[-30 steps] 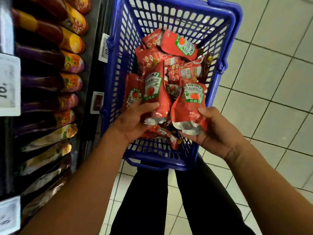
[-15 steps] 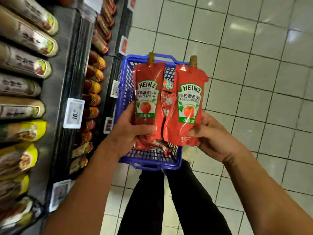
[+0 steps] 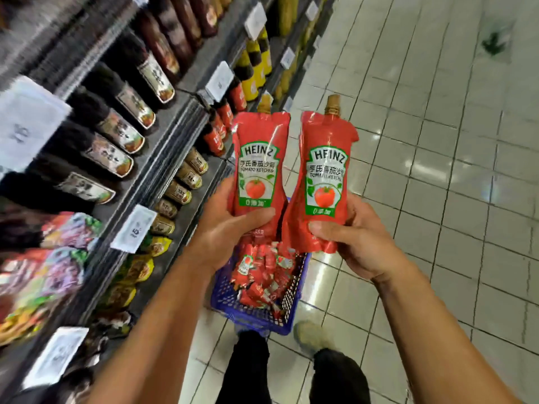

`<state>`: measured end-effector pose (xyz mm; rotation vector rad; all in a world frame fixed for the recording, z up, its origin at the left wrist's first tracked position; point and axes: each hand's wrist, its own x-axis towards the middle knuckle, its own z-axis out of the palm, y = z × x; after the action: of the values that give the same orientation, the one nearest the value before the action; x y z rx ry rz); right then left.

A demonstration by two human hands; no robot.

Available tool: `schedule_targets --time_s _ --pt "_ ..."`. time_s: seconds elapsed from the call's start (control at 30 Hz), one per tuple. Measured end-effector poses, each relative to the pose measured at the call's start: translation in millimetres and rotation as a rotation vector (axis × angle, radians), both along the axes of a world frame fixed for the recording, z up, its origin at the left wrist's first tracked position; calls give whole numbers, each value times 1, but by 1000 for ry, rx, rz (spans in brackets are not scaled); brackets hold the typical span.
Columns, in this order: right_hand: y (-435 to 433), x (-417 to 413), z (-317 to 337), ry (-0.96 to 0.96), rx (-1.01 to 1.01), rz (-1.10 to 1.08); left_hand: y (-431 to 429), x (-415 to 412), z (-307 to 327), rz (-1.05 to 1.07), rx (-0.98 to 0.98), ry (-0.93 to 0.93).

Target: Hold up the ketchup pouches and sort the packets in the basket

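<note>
While both forearms reach up from the near edge of the view, each hand has its own red ketchup pouch held upright, spouts pointing to the far side. The left hand (image 3: 230,228) grips the left pouch (image 3: 258,167) round its lower part, thumb laid flat across the front just under the label and the other fingers wrapped behind it. The right hand (image 3: 354,243) does the same thing with the right pouch (image 3: 323,182), thumb pressed across the bottom front, palm cupped around the right side. The two pouches sit side by side, really close at the bottom and a bit apart up top, labels facing the camera. Right under them on the tiled floor (image 3: 437,170) is a blue basket (image 3: 256,316) with more red pouches in it, just beyond the person's feet. On the left there's a shelf (image 3: 163,147) full of dark bottles and jars with white price tags, pretty blurry.
</note>
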<state>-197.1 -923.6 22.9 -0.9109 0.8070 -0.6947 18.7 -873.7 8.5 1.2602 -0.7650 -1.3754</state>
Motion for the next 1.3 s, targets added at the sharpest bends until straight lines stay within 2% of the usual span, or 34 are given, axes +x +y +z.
schedule_targets --time_s 0.2,0.4,0.67,1.0,1.3 --pt "-10 -9 86 -13 -200 117 23 -18 95 170 -122 -97" --pt "2 9 141 -49 -213 199 62 -31 153 426 -243 -93" --pt "52 48 187 -166 -259 496 165 -34 203 721 -261 -250" --pt "180 101 223 -253 -365 905 334 -55 247 1104 -267 -386" --pt "355 107 236 -366 -290 1119 510 -113 259 1423 -241 -453"
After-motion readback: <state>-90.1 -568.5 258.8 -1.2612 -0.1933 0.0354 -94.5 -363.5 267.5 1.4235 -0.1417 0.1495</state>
